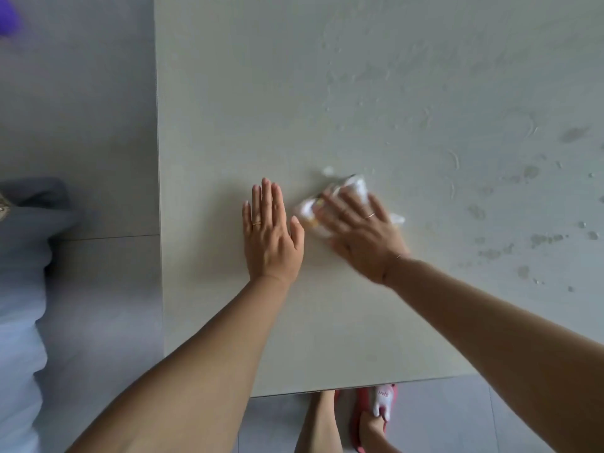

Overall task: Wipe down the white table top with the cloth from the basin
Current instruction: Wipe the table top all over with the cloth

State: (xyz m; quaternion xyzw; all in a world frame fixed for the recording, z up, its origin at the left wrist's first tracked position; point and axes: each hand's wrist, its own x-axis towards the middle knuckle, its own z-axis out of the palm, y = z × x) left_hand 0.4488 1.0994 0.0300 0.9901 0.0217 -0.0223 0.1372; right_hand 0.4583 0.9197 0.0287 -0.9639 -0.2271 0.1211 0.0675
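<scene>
The white table top (228, 109) fills most of the view, with wet streaks and droplets across its right half. A bunched white cloth (351, 188) with yellow marks lies near the middle. My right hand (362, 230) presses down on the cloth, fingers spread over it, and looks blurred. My left hand (271, 233) lies flat on the table just left of the cloth, fingers together, holding nothing. No basin is in view.
The table's left edge (158, 158) and near edge (327, 392) border a grey tiled floor. A grey and pale fabric heap (23, 256) lies at the left. My foot in a red slipper (376, 416) stands under the near edge. A purple thing (8, 14) shows top left.
</scene>
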